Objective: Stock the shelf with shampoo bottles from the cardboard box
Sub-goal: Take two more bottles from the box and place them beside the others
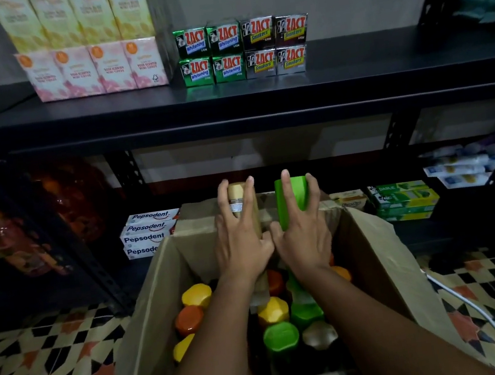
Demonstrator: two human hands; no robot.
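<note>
Left hand grips a tan-capped shampoo bottle, right hand a glossy green one; under both, the cardboard box is full of smooth plastic caps.

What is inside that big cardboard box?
The brown cardboard box holds upright bottles with yellow, orange and green caps. The person's forearms cover some bottles.
</note>
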